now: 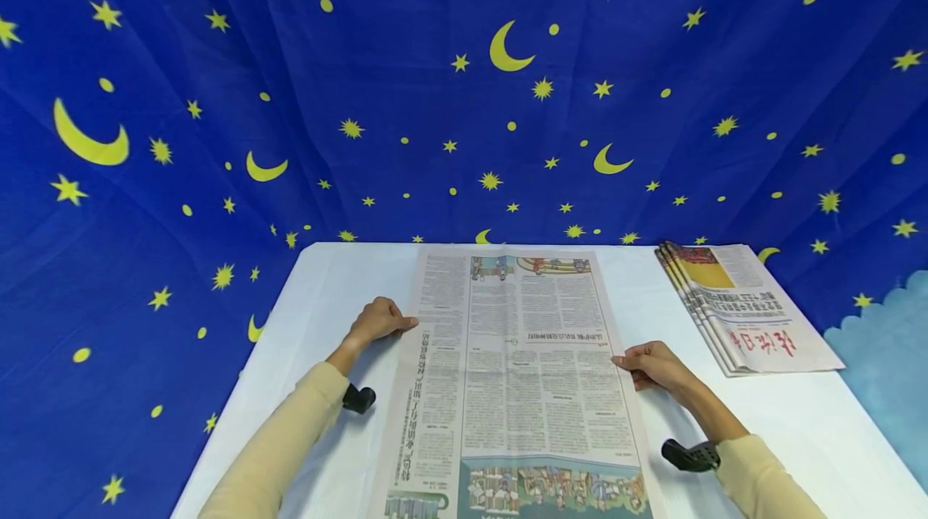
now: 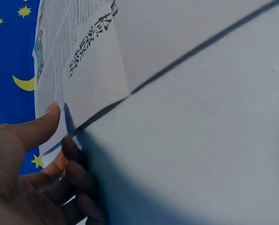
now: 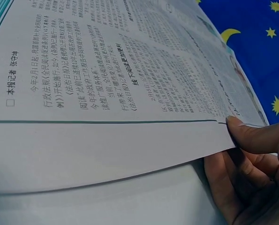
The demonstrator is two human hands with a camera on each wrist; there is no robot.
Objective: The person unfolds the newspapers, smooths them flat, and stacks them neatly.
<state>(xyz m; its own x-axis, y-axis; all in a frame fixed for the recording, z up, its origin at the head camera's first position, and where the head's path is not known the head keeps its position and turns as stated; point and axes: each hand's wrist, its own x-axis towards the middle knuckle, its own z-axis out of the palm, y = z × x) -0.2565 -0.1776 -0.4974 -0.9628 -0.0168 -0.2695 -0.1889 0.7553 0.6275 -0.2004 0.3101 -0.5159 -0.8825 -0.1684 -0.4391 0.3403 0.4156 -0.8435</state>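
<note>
An unfolded newspaper sheet [image 1: 540, 390] lies lengthwise down the middle of the white table, printed with columns of text and coloured illustrations. At its left edge my left hand [image 1: 377, 321] pinches the paper; the left wrist view has the thumb [image 2: 50, 119] on top and the other fingers curled at the underside. My right hand [image 1: 656, 366] grips the right edge a little nearer to me. In the right wrist view, that thumb [image 3: 245, 136] presses on the margin, with fingers bent below the slightly raised edge. The sheet's near end runs out of the head view.
A stack of folded newspapers [image 1: 754, 317] lies at the table's back right. The white table [image 1: 797, 438] meets a blue curtain [image 1: 406, 84] with yellow stars and moons at its back edge. Black wrist devices [image 1: 692, 456] sit at both sleeves.
</note>
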